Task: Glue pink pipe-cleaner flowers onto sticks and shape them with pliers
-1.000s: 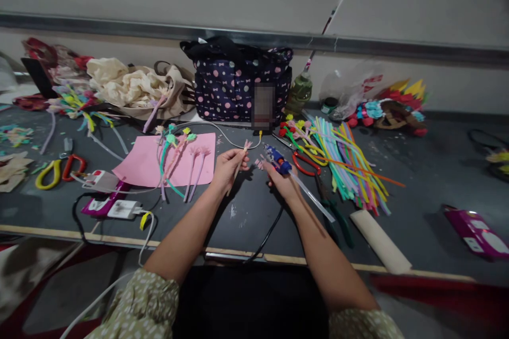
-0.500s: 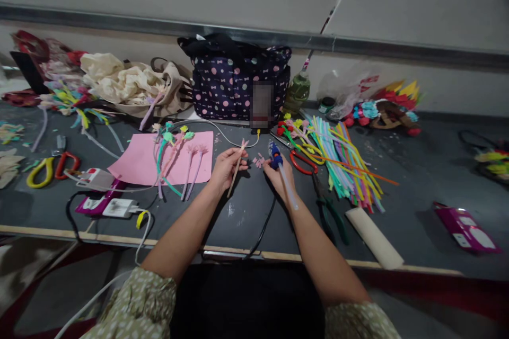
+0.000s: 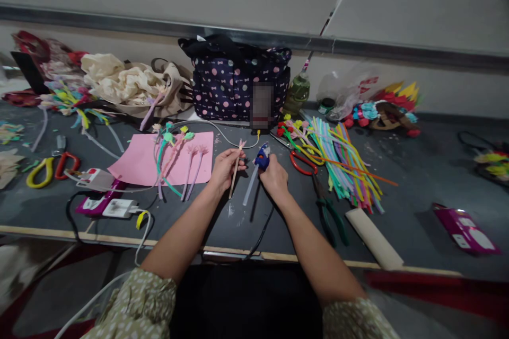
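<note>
My left hand [image 3: 223, 171] pinches a thin, pale stick [image 3: 234, 179] that slants upward, its top end carrying small pink petal-like strips. In my right hand [image 3: 275, 178] is a blue glue gun [image 3: 262, 158], gripped just to the right of the stick and apart from it. A clear glue stick [image 3: 250, 186] sticks out of the gun's back end toward me. Left of my left hand, a pink sheet [image 3: 137, 156] bears several fuzzy pipe-cleaner flowers [image 3: 194, 167].
Right of my hands lie a bundle of coloured pipe cleaners [image 3: 338, 156], red-handled pliers [image 3: 304, 163], green-handled pliers [image 3: 332, 214] and a cardboard tube [image 3: 374, 238]. Behind stands a dotted bag [image 3: 222, 79] beside a bottle [image 3: 299, 90]. At left are scissors [image 3: 42, 172] and a power strip [image 3: 97, 201].
My right hand has turned the glue gun and brought it left, closer to the stick. The loose pink pieces between my hands are now out of sight. My left hand has barely moved.
</note>
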Available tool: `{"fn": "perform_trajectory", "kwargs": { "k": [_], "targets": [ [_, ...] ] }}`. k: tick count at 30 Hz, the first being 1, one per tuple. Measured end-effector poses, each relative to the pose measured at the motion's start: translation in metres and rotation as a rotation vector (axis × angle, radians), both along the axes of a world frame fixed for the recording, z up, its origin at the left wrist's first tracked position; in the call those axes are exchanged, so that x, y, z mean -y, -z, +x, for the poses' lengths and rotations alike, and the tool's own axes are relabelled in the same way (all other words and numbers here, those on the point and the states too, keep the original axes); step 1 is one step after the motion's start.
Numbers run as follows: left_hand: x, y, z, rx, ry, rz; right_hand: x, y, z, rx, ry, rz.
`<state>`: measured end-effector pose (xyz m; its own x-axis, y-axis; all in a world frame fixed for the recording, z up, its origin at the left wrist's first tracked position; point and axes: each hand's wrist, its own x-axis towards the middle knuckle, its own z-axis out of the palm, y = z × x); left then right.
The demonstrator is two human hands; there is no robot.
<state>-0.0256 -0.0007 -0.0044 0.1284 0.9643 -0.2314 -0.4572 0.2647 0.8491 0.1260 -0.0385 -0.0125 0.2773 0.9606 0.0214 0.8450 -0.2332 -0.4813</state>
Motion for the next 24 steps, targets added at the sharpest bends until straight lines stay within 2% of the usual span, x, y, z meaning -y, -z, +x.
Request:
{"fn": "perform_trajectory", "kwargs": {
  "k": [3,7,9,11,17,24],
  "targets": [
    [0.000,-0.001,0.000,0.011,0.020,-0.001,0.001,0.003,0.009,-0.248,0.032,0.112],
    [0.002,-0.002,0.001,0.027,0.111,0.039,0.001,0.008,0.016,-0.833,0.085,0.310],
    [0.004,-0.003,0.002,0.029,0.169,0.059,0.001,0.008,0.015,-1.083,0.095,0.356],
    [0.007,-0.004,0.004,0.031,0.225,0.083,0.002,0.005,0.013,-1.235,0.095,0.380],
    [0.012,-0.005,0.006,0.034,0.352,0.158,0.004,-0.002,0.007,-1.394,0.123,0.374],
    [0.012,-0.006,0.007,0.029,0.354,0.146,0.005,-0.001,0.007,-1.395,0.089,0.374]
  ]
}}
